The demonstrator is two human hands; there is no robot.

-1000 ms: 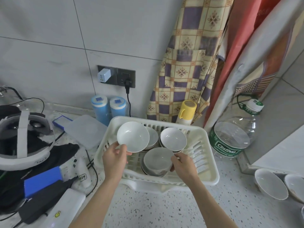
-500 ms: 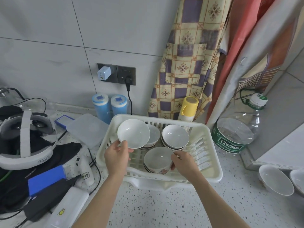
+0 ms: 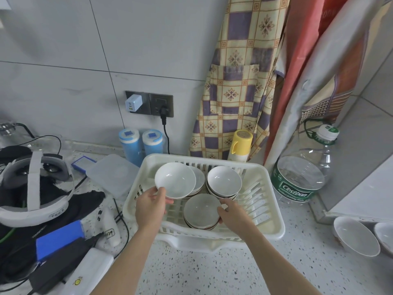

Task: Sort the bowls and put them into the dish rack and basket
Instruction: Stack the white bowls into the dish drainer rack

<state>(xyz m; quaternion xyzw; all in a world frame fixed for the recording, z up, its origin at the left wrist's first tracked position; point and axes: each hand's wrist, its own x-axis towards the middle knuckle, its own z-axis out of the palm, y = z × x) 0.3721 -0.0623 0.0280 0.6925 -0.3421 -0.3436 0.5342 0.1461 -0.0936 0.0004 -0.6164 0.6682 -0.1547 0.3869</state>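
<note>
- Your left hand (image 3: 151,206) holds a white bowl (image 3: 175,183) by its near rim, thumb over the edge and fingers (image 3: 169,201) curled beneath, tilted so the inside faces you.
- That bowl hangs over the back left part of the white dish rack (image 3: 274,227), just in front of a stack of bowls (image 3: 198,180) it partly hides.
- Your right hand (image 3: 232,216) grips the right rim of the top bowl on the front stack (image 3: 201,210), fingers curled round the edge. That stack sits low in the rack's front middle.
- A third stack (image 3: 224,182) stands at the back, right of centre, touching neither hand.
- The relation that matters: the back left stack lies directly behind and slightly below the held bowl, so your left hand is much nearer to it than your right. Setting it there likely means levelling the bowl and lowering it away from you.
- Two loose bowls (image 3: 356,238) wait on the speckled counter (image 3: 212,271), well to the right of the rack, nearer your right hand.
- No basket can be made out from here.
</note>
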